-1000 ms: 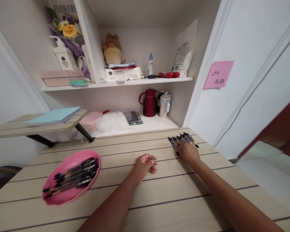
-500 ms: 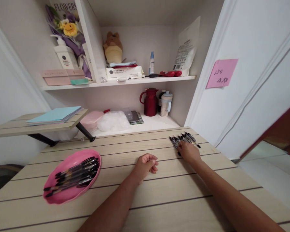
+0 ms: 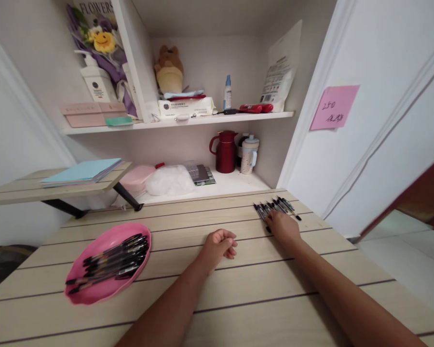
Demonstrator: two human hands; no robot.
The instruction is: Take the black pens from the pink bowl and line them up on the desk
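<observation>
My right hand (image 3: 285, 227) is over a row of black pens (image 3: 285, 204) laid side by side at the back right of the table. Its fingertips are closed around a pen near the row's left end, though the hand itself covers much of the grip. My left hand (image 3: 220, 248) rests near the table's middle, fingers loosely curled and a little apart, with nothing in them. To the left, a pink oval tray (image 3: 106, 293) holds a pile of several black pens (image 3: 125, 255).
A small raised wooden shelf (image 3: 10, 188) with blue-covered papers (image 3: 83, 172) stands at the back left. Behind the table, a white cabinet holds a red jug (image 3: 225, 153), a light cup (image 3: 249, 156) and a white plastic bag (image 3: 171, 180). A pink note (image 3: 334, 108) hangs at right.
My right hand has shifted very slightly left along the pens. My left hand, the tray and its pens look the same.
</observation>
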